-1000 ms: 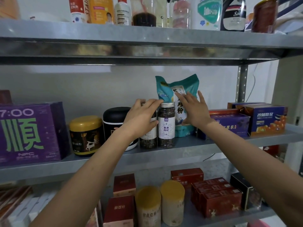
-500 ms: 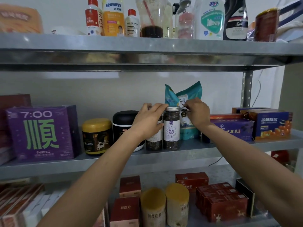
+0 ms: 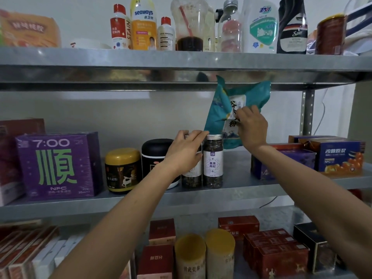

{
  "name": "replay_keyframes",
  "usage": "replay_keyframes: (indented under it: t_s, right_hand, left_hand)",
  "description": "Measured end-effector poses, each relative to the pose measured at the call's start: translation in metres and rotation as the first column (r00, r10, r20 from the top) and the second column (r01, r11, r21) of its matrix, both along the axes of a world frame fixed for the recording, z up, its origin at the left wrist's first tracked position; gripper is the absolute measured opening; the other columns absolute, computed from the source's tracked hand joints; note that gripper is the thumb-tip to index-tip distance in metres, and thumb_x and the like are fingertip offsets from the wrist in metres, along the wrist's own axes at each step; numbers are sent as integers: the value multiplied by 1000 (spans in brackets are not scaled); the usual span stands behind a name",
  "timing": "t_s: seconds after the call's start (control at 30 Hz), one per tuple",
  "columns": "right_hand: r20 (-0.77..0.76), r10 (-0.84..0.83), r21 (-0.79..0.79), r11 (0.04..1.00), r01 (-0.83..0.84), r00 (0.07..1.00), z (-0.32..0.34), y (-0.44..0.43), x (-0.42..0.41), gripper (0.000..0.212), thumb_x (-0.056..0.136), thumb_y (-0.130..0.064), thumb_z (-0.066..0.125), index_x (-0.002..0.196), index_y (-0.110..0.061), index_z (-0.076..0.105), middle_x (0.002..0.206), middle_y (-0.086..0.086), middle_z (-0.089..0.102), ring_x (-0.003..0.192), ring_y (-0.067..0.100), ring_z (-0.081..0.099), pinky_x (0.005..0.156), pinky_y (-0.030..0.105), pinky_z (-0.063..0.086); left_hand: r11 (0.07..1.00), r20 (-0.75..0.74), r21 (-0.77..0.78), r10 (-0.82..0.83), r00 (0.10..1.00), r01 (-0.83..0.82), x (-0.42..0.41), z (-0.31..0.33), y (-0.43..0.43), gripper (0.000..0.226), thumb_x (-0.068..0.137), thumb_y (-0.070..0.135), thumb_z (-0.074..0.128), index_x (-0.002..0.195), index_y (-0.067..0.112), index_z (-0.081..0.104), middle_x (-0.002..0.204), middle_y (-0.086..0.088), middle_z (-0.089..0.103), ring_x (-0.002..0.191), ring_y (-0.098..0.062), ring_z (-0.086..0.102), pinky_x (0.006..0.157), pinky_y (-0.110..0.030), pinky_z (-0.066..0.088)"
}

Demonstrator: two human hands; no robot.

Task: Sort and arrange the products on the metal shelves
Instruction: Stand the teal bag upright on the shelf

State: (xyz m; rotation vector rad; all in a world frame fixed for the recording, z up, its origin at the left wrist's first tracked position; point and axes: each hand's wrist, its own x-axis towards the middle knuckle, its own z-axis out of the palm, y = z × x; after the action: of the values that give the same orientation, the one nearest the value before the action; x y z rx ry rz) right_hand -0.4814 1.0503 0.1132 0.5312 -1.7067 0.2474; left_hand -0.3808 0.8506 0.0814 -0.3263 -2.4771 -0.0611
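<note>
Sorting the middle shelf [image 3: 237,190]: the right hand [image 3: 252,127] pinches a teal pouch [image 3: 220,109] by its front, holding it up at 1 o'clock of a jar [image 3: 191,178] that the left hand [image 3: 185,150] grips round the top. The move likely calls for steadying the jar and keeping the pouch's top clear of the upper shelf [image 3: 120,63].

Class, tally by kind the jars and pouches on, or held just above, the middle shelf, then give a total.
Clear silver-lidded jars: 2
Gold-lidded jar: 1
Black jar: 1
Teal pouch: 1
Total: 5
</note>
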Motion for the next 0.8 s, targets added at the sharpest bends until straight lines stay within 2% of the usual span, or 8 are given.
replay_keyframes:
  t_s: [0.17,0.27,0.47,0.57,0.63,0.8]
  right_hand:
    - [-99,-20,-38,999,16,995,-11,14,6,22,66,15,73,74,-1,60,72,14,62,67,33,55,47,33,41]
    - [-151,-10,-78,997,-2,988,-19,23,13,16,74,12,69,73,-2,60,71,12,62,67,32,55,47,33,40]
    - [-195,18,-121,992,-42,981,-19,33,31,18,75,11,64,69,-4,55,68,11,57,72,25,44,48,27,26]
    - [-193,4,-139,990,-32,981,-14,40,36,18,76,12,64,70,-3,55,69,11,58,68,30,50,46,27,28]
    - [-220,1,-150,988,-34,975,-12,43,40,20,76,12,63,68,-4,54,67,10,57,66,29,50,48,26,24]
    - [-256,-4,-168,985,-40,967,-3,50,47,23,76,13,65,65,-4,54,64,9,56,64,28,51,49,25,21]
  left_hand:
    - [1000,-11,11,-11,1000,12,-2,-1,1,63,97,23,51,152,29,22,155,10,28,137,-31,22,114,-36,25]
    - [1000,-27,4,-7,1000,7,-3,-3,2,63,97,31,53,152,28,23,155,9,29,137,-32,22,114,-37,25]
    - [998,-84,25,64,994,-62,-6,-9,11,75,88,52,60,149,21,27,152,4,34,135,-34,24,113,-40,24]
    - [993,-127,16,122,984,-121,-7,-12,18,76,85,56,61,145,19,31,147,1,39,133,-37,27,114,-44,23]
    - [989,-149,18,145,978,-144,-9,-13,23,75,85,57,62,143,18,33,145,-1,40,133,-38,27,114,-46,22]
    - [983,-157,20,183,970,-182,-12,-13,30,74,86,57,60,143,19,31,147,-3,37,139,-40,19,117,-51,15]
